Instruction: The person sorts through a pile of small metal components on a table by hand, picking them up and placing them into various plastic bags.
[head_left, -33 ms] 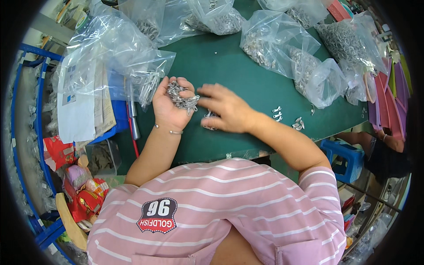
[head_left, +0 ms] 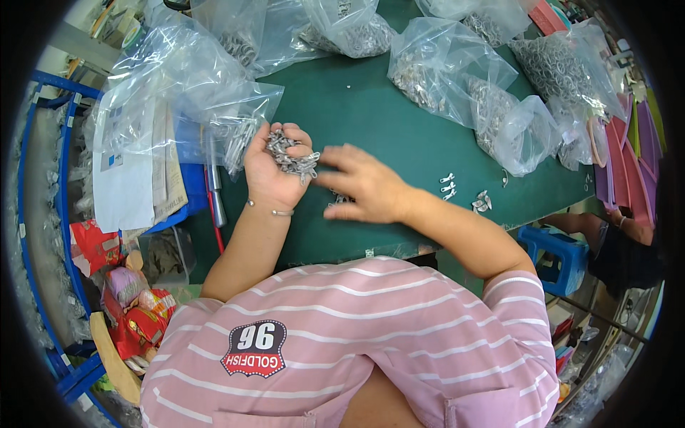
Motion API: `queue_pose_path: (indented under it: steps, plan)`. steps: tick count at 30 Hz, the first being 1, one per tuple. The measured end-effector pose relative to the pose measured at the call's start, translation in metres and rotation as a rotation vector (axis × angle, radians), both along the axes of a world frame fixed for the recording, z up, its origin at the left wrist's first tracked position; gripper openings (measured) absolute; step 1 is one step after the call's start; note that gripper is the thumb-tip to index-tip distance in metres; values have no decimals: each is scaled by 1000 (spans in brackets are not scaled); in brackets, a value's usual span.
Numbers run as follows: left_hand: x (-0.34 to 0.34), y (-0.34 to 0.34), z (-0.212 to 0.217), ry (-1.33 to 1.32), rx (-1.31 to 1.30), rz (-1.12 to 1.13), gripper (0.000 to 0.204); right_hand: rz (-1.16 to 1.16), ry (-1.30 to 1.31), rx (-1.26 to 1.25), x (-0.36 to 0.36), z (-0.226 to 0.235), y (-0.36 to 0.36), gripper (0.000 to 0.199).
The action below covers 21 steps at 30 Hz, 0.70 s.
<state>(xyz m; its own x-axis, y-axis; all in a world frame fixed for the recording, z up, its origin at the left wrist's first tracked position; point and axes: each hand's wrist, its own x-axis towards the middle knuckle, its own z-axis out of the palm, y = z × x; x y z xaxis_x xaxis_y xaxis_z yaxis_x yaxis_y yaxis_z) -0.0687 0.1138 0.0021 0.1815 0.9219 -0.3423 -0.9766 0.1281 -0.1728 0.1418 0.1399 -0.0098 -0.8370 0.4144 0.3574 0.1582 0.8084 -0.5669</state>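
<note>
Two bare hands work over the green bench [head_left: 399, 135], close to its near edge. The left hand [head_left: 275, 175] is turned palm up and cupped, and a heap of small silver metal parts [head_left: 291, 153] sits in it. The right hand [head_left: 364, 187] lies palm down just beside that heap, its fingers spread, with the fingertips [head_left: 322, 158] touching the parts. A thin bracelet [head_left: 271, 209] goes round the left wrist. A few more little metal pieces [head_left: 464, 192] lie on the bench to the right, apart from the hands. Clear plastic bags [head_left: 464, 78] full of the same shiny parts are piled along the far edge, and more bags [head_left: 185, 78] crowd the far left corner. A blue stool [head_left: 553, 253] stands past the bench's right edge.
</note>
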Motion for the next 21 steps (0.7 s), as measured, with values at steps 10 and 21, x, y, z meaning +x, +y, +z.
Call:
queue_pose_path:
  steps: [10, 21]
  plan:
    - [2, 108, 72, -106, 219, 23, 15, -102, 48, 252, -2, -5, -19, 27]
    - [23, 256, 119, 1133, 111, 97, 25, -278, 204, -41, -3, -5, -17, 29]
